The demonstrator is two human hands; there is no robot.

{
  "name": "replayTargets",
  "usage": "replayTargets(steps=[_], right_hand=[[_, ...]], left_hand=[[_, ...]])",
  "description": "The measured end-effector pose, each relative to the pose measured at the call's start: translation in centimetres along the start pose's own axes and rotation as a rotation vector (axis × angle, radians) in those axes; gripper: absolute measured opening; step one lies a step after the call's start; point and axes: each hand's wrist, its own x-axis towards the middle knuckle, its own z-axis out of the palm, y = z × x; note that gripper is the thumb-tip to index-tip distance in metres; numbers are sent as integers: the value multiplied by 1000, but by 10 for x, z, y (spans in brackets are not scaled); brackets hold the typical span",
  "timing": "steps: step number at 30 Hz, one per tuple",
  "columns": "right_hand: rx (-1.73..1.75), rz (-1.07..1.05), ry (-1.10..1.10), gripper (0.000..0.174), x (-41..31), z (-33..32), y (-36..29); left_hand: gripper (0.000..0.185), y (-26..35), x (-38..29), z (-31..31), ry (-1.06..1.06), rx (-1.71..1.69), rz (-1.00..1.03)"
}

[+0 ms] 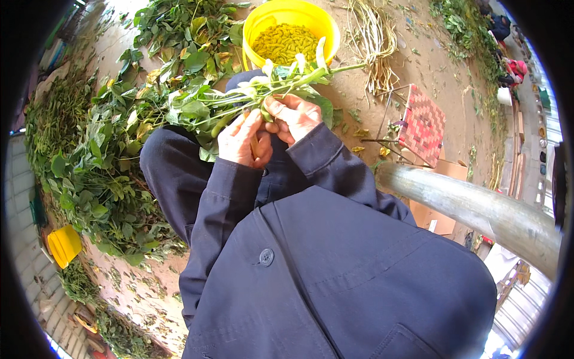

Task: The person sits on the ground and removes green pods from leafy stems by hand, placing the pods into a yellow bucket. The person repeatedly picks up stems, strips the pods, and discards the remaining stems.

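A leafy soybean plant [309, 80] lies across my lap, its cut stem pointing right. My right hand [293, 117] pinches a green pod [267, 115] near the stem. Close beside it, my left hand [246, 139] has its fingertips at the same pod, and something yellowish, seemingly a pod, shows inside its curled fingers. Another green pod [219, 126] hangs among the stalks left of my left hand. Just beyond the plant stands a yellow bucket [248, 40], partly filled with picked pods [287, 44].
Heaped bean plants [112, 166] cover the ground at left. Bare stalks [374, 42] lie right of the bucket. A folding stool with a woven seat [422, 125] and a metal pole [475, 211] are at right. Farther off is a person in a pink hat [515, 71].
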Motion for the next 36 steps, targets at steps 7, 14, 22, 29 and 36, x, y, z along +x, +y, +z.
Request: replayTargets(steps=[7,14,22,29,36], right_hand=[[30,-42,-82,17,7,-9,5],[-170,-147,-74,17,10,-17,11],[-45,-86,-213,14,14,-21,9],[60,56,-306,18,6,-17,-7],[-34,134,-303,20,17,-24,5]], left_hand=[[24,-15,9,-4,3,-224,-54],[23,-15,10,-10,-118,-422,-139],[16,-9,10,-2,13,-190,-69],[12,-13,6,9,254,79,132],[7,-19,3,12,354,515,465]])
